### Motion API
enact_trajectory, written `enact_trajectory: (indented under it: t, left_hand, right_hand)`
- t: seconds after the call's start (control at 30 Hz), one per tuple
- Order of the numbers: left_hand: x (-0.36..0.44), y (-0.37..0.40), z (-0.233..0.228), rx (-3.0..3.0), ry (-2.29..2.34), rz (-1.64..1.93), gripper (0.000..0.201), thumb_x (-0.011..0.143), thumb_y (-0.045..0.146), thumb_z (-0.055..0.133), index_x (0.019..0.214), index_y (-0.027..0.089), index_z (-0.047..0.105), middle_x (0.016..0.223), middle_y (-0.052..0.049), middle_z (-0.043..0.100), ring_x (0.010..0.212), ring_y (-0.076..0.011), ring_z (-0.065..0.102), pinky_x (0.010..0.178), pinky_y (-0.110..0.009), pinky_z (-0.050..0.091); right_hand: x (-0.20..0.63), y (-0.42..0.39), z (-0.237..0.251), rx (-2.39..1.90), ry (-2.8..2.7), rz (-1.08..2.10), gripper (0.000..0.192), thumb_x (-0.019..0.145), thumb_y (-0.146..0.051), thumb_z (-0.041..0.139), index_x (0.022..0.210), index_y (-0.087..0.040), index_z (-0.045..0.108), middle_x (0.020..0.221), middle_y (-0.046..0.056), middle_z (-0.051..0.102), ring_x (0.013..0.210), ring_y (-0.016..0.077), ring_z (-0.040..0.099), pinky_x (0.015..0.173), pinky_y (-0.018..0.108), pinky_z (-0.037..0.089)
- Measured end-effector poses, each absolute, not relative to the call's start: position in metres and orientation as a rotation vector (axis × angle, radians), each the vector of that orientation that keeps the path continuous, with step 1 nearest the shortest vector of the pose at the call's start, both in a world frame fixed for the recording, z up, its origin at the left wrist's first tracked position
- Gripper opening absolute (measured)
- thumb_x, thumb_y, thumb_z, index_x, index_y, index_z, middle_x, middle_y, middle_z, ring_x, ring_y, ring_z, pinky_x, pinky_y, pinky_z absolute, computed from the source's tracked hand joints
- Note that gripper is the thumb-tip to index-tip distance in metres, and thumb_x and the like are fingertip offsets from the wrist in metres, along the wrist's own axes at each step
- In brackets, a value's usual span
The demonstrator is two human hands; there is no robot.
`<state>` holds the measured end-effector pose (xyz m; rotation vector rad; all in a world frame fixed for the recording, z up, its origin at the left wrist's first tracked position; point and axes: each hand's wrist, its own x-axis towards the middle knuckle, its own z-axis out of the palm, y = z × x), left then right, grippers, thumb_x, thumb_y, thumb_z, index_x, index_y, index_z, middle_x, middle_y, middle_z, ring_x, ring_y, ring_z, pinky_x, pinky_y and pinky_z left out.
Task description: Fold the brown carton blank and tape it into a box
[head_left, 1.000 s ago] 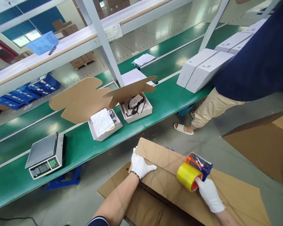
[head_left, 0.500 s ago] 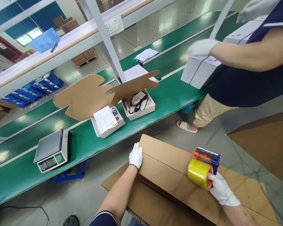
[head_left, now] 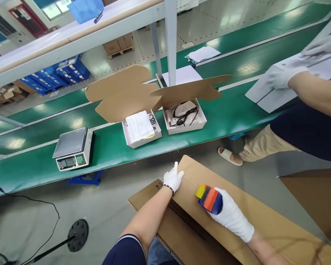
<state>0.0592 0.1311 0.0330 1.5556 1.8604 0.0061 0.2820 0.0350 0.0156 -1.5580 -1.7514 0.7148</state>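
Note:
A long brown cardboard carton (head_left: 198, 169) lies before me with its flaps folded closed on top. My left hand (head_left: 173, 179), in a white glove, grips the carton's near-left end, thumb on the top edge and fingers stretched along the end. In my gloved right hand (head_left: 231, 215) is a tape dispenser (head_left: 210, 200) with orange and blue parts, held over the carton's top. A bit of the yellow tape roll shows at its left; the rest is hidden. Beneath the carton is more brown cardboard (head_left: 146, 193).
A green conveyor table (head_left: 110, 149) carries a weighing scale (head_left: 73, 149) and two open boxes, one with papers (head_left: 139, 127), the other with cables (head_left: 184, 114). At right a co-worker's gloved hands (head_left: 285, 77) touch a white box (head_left: 276, 95). A black round base (head_left: 77, 235) stands on the floor.
My right hand has brought the tape dispenser left along the carton and turned it. My left hand stays at the carton's end, thumb now on top. The view has shifted; the co-worker's white box has tilted.

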Motion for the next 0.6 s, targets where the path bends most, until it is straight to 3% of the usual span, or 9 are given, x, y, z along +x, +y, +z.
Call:
enact_trajectory:
  t: [0.13,0.2,0.27,0.3,0.37,0.43,0.53,0.6]
  left_hand:
    - [0.061,0.134,0.045,1.498,1.818,0.041,0.073,0.099,0.040,0.049,0.163,0.018,0.020,0.147,-0.015,0.056,0.129,-0.0345,0.059,0.110,-0.046,0.045]
    - [0.062,0.132,0.056,1.503,1.789,0.118,0.074,0.099,0.041,0.050,0.163,0.015,0.022,0.155,-0.014,0.047,0.143,-0.0343,0.044,0.119,-0.045,0.036]
    - [0.063,0.126,0.069,1.535,1.715,0.210,0.061,0.102,0.042,0.042,0.157,0.014,0.038,0.160,-0.011,0.042,0.152,-0.0295,0.029,0.125,-0.039,0.024]
    - [0.065,0.121,0.075,1.547,1.651,0.235,0.055,0.104,0.043,0.037,0.149,0.015,0.050,0.157,-0.010,0.046,0.150,-0.0269,0.032,0.125,-0.036,0.025]
    - [0.069,0.111,0.085,1.542,1.491,0.224,0.053,0.105,0.049,0.031,0.126,0.019,0.069,0.138,-0.008,0.064,0.133,-0.0240,0.054,0.116,-0.033,0.038]
    - [0.075,0.102,0.087,1.491,1.347,0.183,0.053,0.101,0.056,0.036,0.105,0.021,0.075,0.111,-0.005,0.074,0.105,-0.0219,0.067,0.095,-0.031,0.052]
    - [0.086,0.094,0.078,1.411,1.308,0.200,0.047,0.099,0.052,0.043,0.083,0.018,0.072,0.079,-0.002,0.070,0.076,-0.0174,0.064,0.069,-0.028,0.052]
    - [0.092,0.092,0.065,1.398,1.376,0.262,0.042,0.099,0.042,0.045,0.072,0.016,0.066,0.069,-0.002,0.064,0.066,-0.0148,0.059,0.061,-0.026,0.049]
  right_hand:
    - [0.280,0.040,0.019,-1.643,-1.847,0.802,0.031,0.072,-0.050,0.060,0.090,-0.024,0.058,0.089,0.011,0.069,0.079,0.0312,0.069,0.071,0.042,0.059]
    - [0.281,0.041,0.021,-1.664,-1.868,0.792,0.035,0.070,-0.048,0.058,0.094,-0.023,0.059,0.091,0.012,0.070,0.083,0.0322,0.070,0.074,0.043,0.059]
    - [0.282,0.040,0.023,-1.658,-1.894,0.751,0.042,0.070,-0.047,0.058,0.103,-0.021,0.060,0.099,0.015,0.070,0.092,0.0344,0.070,0.082,0.045,0.060]
    - [0.283,0.040,0.024,-1.652,-1.909,0.725,0.046,0.070,-0.045,0.059,0.108,-0.020,0.059,0.103,0.016,0.070,0.095,0.0354,0.070,0.086,0.046,0.059]
    - [0.284,0.038,0.022,-1.663,-1.939,0.682,0.049,0.071,-0.043,0.059,0.114,-0.019,0.058,0.106,0.016,0.070,0.097,0.0361,0.069,0.087,0.047,0.059]
    - [0.285,0.036,0.018,-1.691,-1.986,0.619,0.050,0.074,-0.043,0.056,0.117,-0.018,0.057,0.108,0.016,0.070,0.098,0.0365,0.069,0.085,0.047,0.060]
    - [0.284,0.035,0.010,-1.651,-2.083,0.436,0.058,0.078,-0.042,0.053,0.128,-0.011,0.054,0.114,0.020,0.068,0.100,0.0374,0.068,0.081,0.046,0.060]
    - [0.282,0.036,0.008,-1.596,-2.147,0.314,0.063,0.081,-0.039,0.050,0.135,-0.007,0.050,0.111,0.021,0.067,0.094,0.0355,0.069,0.073,0.044,0.060]
